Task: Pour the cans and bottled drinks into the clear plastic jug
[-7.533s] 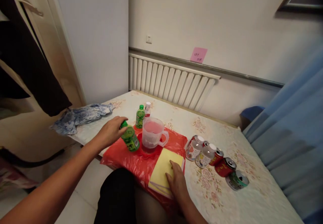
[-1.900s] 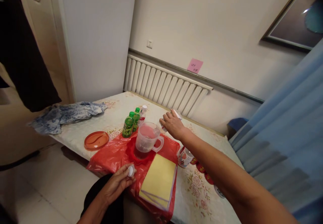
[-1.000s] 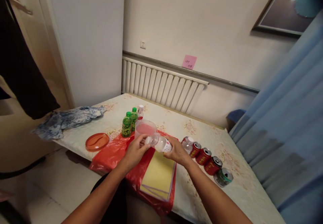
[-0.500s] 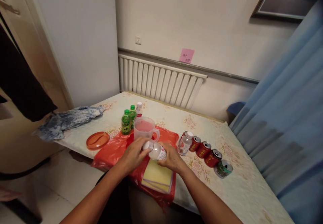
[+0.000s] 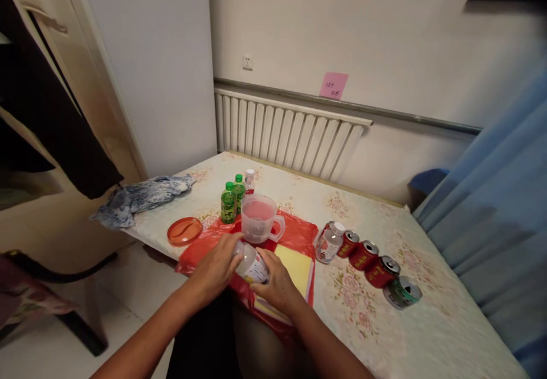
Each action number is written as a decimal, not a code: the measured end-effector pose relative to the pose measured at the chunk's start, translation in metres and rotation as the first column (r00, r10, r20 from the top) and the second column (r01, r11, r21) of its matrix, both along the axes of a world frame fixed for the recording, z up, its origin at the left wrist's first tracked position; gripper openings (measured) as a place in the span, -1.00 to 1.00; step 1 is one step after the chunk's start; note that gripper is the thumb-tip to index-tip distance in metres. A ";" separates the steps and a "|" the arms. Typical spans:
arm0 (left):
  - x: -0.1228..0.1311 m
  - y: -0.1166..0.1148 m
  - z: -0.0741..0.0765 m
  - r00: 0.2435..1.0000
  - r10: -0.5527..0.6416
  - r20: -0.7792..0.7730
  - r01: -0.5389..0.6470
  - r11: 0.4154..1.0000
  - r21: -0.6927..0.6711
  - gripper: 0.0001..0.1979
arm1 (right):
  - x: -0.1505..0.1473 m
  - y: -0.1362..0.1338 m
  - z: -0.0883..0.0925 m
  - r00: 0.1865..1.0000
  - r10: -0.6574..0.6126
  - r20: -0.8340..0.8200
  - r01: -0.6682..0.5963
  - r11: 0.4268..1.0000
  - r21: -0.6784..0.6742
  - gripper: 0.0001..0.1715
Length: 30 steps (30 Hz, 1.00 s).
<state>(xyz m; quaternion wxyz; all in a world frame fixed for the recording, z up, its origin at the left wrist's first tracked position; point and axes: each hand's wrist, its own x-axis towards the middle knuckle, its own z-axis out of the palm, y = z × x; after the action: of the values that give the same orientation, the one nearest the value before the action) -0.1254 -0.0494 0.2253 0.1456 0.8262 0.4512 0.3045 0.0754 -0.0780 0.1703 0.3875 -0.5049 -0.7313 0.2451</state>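
A clear bottle with a white label (image 5: pixel 253 266) lies tilted between my hands, low over the red plastic bag (image 5: pixel 299 226). My left hand (image 5: pixel 220 265) is closed round its cap end at the left. Around the labelled body, my right hand (image 5: pixel 276 282) has its fingers wrapped from the right. Just beyond them stands a translucent handled jug (image 5: pixel 257 218). Yellow paper sheets (image 5: pixel 296 265) lie on the bag, partly hidden by my right hand and forearm.
Two green bottles (image 5: pixel 229 203) and a small clear bottle (image 5: pixel 250 182) stand behind the jug. An orange lid (image 5: pixel 184 231) lies left. At right, another clear bottle (image 5: pixel 330 243) stands beside red cans (image 5: pixel 363 255) and a green can (image 5: pixel 401 293). Patterned cloth (image 5: pixel 145 196) lies far left.
The view has shifted, moving the table items rightward in the picture. The bottle in my hands has been turned, and my left hand now covers more of its cap end.
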 end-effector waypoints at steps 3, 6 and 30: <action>-0.027 0.022 0.015 0.983 0.113 -0.141 -0.104 0.992 0.072 -0.60 | 0.000 -0.002 -0.013 0.999 -0.015 -0.035 0.013 0.999 -0.049 -0.16; -0.046 0.050 0.027 0.912 0.243 -0.331 -0.236 0.970 0.063 -0.58 | 0.012 -0.009 -0.028 0.998 -0.045 -0.047 0.038 0.989 -0.145 -0.27; -0.049 0.203 -0.008 0.786 0.325 -0.526 -0.393 0.919 -0.020 -0.55 | 0.069 -0.036 -0.088 0.971 -0.232 -0.052 0.174 0.842 -0.510 -0.33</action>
<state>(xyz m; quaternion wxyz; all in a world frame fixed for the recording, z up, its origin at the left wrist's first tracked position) -0.1744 0.1539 0.2177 0.0125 0.7646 0.6409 0.0660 0.1444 -0.1141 0.0824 0.3066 -0.6484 -0.5619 0.4122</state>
